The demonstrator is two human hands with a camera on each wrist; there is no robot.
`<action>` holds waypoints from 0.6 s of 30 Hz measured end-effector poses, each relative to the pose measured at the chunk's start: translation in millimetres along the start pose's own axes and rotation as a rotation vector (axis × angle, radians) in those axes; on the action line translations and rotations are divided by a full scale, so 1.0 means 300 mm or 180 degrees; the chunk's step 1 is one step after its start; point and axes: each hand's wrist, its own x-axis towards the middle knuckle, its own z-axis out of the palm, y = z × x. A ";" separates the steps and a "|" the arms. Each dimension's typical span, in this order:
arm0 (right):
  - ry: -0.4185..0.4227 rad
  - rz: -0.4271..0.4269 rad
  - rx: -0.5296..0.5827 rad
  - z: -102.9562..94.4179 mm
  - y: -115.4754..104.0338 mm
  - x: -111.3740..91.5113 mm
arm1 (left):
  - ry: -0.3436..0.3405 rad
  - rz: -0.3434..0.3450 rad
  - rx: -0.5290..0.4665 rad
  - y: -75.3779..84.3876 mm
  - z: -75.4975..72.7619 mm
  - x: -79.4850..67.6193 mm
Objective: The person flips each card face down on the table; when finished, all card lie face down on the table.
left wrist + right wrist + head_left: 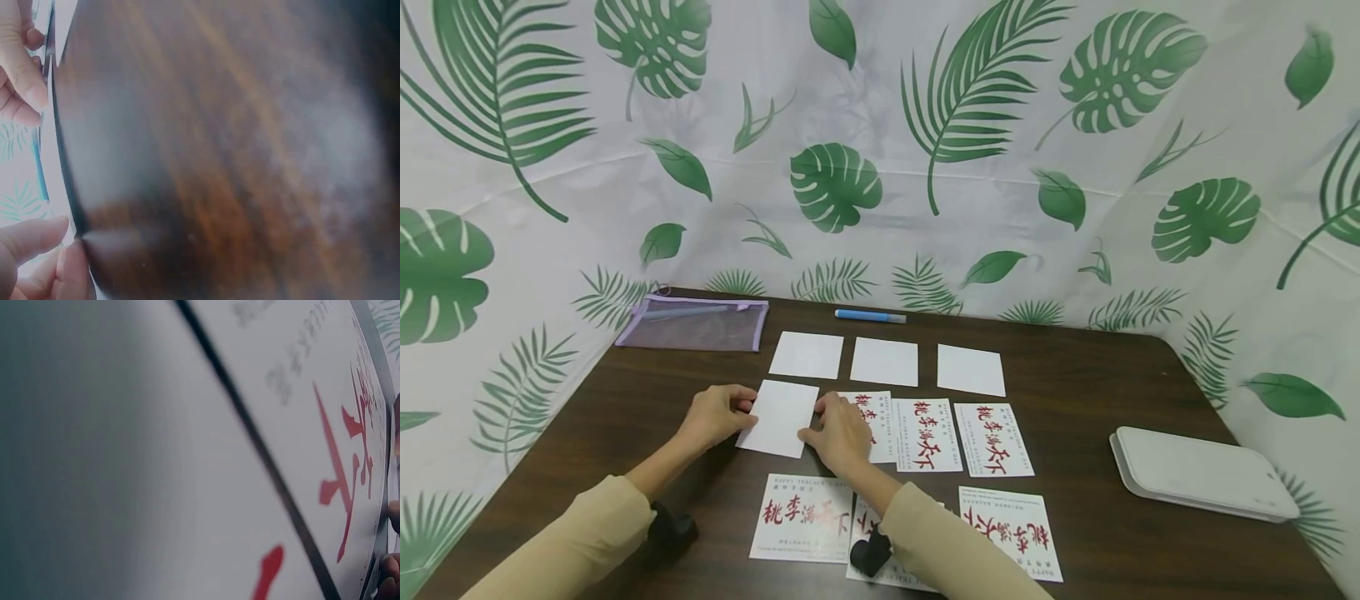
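Observation:
A blank white card (778,418) is held between both hands at the left of the card rows. My left hand (713,417) pinches its left edge with thumb and fingers. At the opposite edge, my right hand (842,433) grips the card the same way, partly covering a printed card (880,429) with red characters. The left wrist view shows the held card (55,150) nearly edge-on, close over the dark table (237,187). In the right wrist view a printed card (337,456) fills much of the picture, with fingertips (391,569) at the right margin.
Three blank cards (884,362) lie in a back row, with a blue pen (870,316) behind them. Printed cards (995,440) form two nearer rows, partly under my right arm. A purple-edged mesh pouch (696,327) lies back left; a white case (1206,475) sits at right.

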 end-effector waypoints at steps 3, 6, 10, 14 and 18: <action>0.0014 0.0023 0.0161 -0.009 0.005 0.001 | -0.0023 0.0027 0.0076 0.001 -0.001 0.002; 0.0067 0.0048 0.0586 -0.046 0.030 0.021 | -0.0026 0.0063 0.0132 0.007 0.004 0.012; 0.0308 0.0076 0.1077 -0.129 0.106 0.071 | 0.0005 0.0287 0.0059 0.047 0.020 0.045; 0.0359 0.0285 0.1118 -0.192 0.198 0.099 | -0.0236 0.0599 -0.0213 0.118 0.060 0.085; 0.0059 0.0380 0.0975 -0.215 0.250 0.105 | -0.0521 0.0682 -0.0250 0.175 0.113 0.112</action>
